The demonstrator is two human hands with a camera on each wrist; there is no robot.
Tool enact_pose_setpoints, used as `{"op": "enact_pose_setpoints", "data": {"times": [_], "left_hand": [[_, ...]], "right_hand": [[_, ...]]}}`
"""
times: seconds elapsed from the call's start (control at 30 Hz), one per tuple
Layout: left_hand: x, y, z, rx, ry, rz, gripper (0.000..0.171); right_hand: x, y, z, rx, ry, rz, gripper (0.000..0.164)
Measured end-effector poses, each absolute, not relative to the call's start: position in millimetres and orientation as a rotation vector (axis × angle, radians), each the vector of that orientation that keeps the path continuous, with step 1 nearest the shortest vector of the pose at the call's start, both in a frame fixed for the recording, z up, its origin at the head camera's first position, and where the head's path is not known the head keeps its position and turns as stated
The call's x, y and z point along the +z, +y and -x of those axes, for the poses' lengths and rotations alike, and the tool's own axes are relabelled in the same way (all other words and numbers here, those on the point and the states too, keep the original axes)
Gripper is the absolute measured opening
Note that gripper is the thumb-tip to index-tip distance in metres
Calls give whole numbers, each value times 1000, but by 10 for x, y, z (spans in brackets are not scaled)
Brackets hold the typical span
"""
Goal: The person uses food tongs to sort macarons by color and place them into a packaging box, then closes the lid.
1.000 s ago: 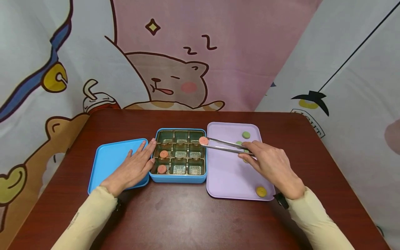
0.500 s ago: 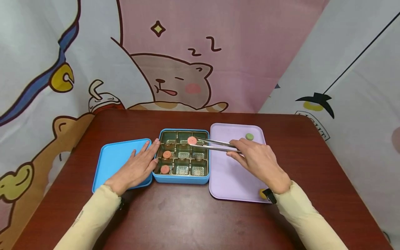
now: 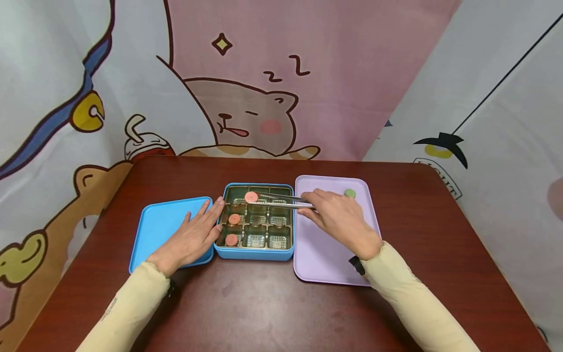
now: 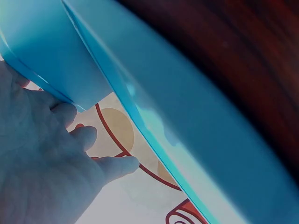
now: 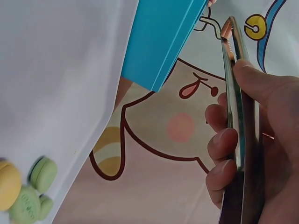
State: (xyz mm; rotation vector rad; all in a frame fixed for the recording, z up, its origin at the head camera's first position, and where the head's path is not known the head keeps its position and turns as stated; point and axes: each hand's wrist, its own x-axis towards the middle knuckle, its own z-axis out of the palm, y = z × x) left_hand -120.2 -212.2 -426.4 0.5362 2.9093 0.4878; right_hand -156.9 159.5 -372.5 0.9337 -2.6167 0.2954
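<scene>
Table (image 3: 246, 303): brown, bare in front of the blue box (image 3: 255, 254).
Lilac tray (image 3: 316, 259): just right of the box.
Blue lid (image 3: 162, 230): flat, just left of the box.
Left hand (image 3: 189, 239): fingers straight and spread, looks to be resting against the box's left side.
Box contents: one pink piece in the front-left pocket (image 3: 231, 239), another in the middle-left one (image 3: 234, 219).
Right hand (image 3: 338, 217): pinching the metal tongs (image 5: 251, 154), right of the box.
Held pink disc (image 3: 251, 197): in the tong tips, over the box's back row; we can't tell which pocket it's above.
Handling: we'd guess light, stiffish, a bit slippery on bare metal, maybe fragile. We'd grip opposite sides of the rim, gently.
Green pieces (image 5: 44, 175): on the tray, right of the box, a yellow piece (image 5: 8, 185) alongside.
</scene>
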Motion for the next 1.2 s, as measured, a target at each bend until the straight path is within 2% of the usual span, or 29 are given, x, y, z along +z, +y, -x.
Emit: {"op": "enact_pose_setpoints", "data": {"times": [0.43,1.2], "left_hand": [[-4254,-2105,1213,485,2912,-541,65],[-4257,-2104,1186,490,2915,-522,65]], "right_hand": [[-3741,1357,1698,258,-2621,-935,35],[-3736,1145,1840,201,-2759,-891,33]]}}
